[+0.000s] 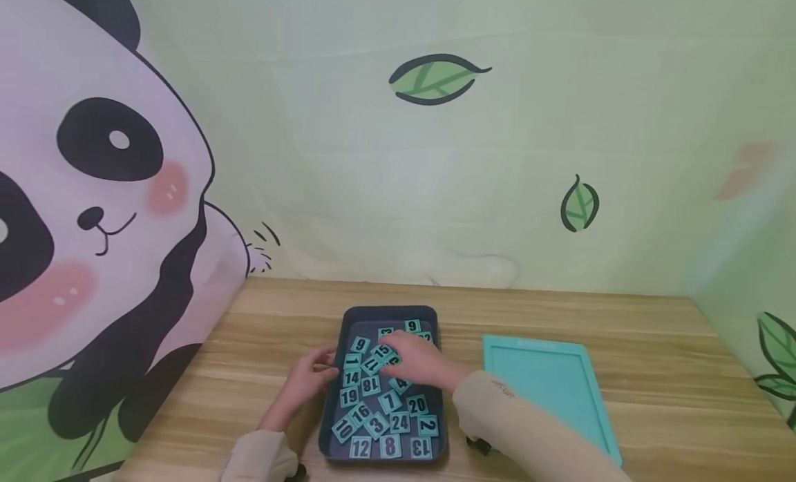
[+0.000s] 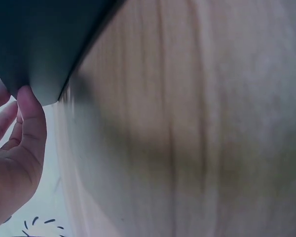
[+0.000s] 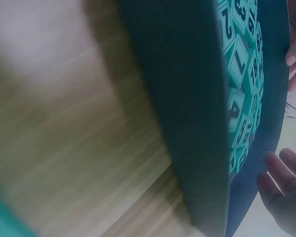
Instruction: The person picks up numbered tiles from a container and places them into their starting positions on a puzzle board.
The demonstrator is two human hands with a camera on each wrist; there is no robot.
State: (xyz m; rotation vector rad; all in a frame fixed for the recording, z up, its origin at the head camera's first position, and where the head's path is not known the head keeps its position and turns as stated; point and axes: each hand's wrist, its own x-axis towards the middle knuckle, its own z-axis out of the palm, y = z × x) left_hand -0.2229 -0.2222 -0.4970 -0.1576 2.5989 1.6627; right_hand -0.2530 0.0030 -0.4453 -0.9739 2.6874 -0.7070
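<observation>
Number tiles [image 1: 390, 400], turquoise with dark numerals, many, turned at various angles: lying in a dark tray at lower centre of the frame; 12, 8 and 13 along the near end, 24, 3, 2 and 20 just above, 14, 19 and 18 toward the left side, some at the far end partly covered. Dark tray [image 1: 390, 313], one, oblong with rounded corners and raised walls: standing lengthwise on the table, between the two hands. Left hand [image 1: 306, 378]: at the tray's left side, thumb and fingers apart, tips at the outer wall, not wrapped round it. Right hand [image 1: 419, 360]: reaching in from the right over the upper part of the tray, above the tiles, fingers loose and spread, nothing seen in its hold; whether the tips touch a tile cannot be told. Sleeves [image 1: 522, 413], beige, two: at bottom of the frame. Turquoise board [image 1: 547, 378], one, with raised border: lower right, apart from the tray, partly behind the right sleeve. Table [image 1: 273, 316]: wood-grained. Backdrop [image 1: 342, 157]: pale green, printed with a panda [image 1: 37, 88] at left and leaves [image 1: 435, 80].
</observation>
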